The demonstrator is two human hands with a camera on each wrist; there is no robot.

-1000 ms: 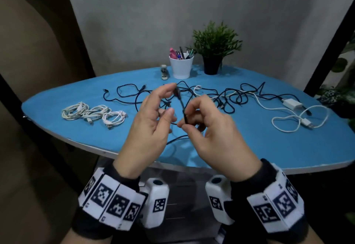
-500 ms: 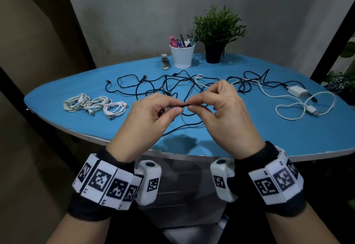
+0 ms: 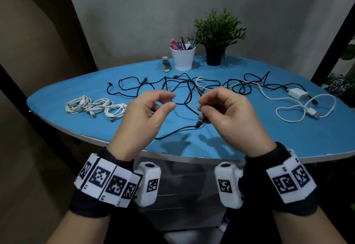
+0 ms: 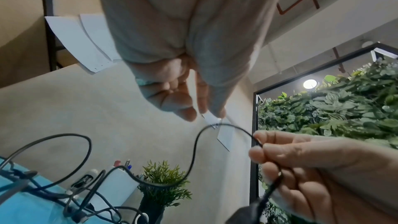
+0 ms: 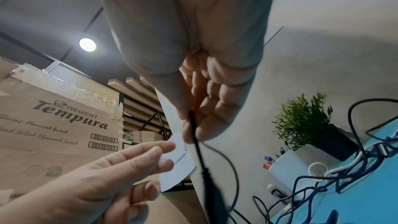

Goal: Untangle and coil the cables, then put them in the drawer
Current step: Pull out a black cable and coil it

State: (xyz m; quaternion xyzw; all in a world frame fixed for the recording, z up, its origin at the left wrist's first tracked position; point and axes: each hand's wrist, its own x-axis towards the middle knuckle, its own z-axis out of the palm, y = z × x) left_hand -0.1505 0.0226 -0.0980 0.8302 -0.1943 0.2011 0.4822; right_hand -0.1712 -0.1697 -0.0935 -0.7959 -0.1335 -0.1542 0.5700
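Over the blue table's (image 3: 249, 147) near edge, my right hand (image 3: 201, 110) pinches a thin black cable (image 3: 184, 103) just above its plug (image 3: 198, 124). From the plug the cable's tail hangs down to the table. In the right wrist view, thumb and fingers of the right hand (image 5: 190, 132) close on the black cable (image 5: 199, 152). My left hand (image 3: 172, 101) hovers beside the cable's loop with thumb and forefinger apart, holding nothing. The left wrist view shows the loop of the black cable (image 4: 194, 151) passing below the loose left fingertips (image 4: 219, 113). The loop runs into a tangle of black cables (image 3: 192, 86).
Three coiled white cables (image 3: 94, 107) lie at the table's left. A white charger with its loose cable (image 3: 295, 93) lies at the right. At the back stand a pen cup (image 3: 183, 57), a potted plant (image 3: 217, 38) and a small stapler (image 3: 165, 64). Grey drawers (image 3: 184, 195) sit under the table.
Half a second ago both hands pinched the black cable together. They have since moved apart: the left hand has let go, while the right one keeps its pinch near the plug.
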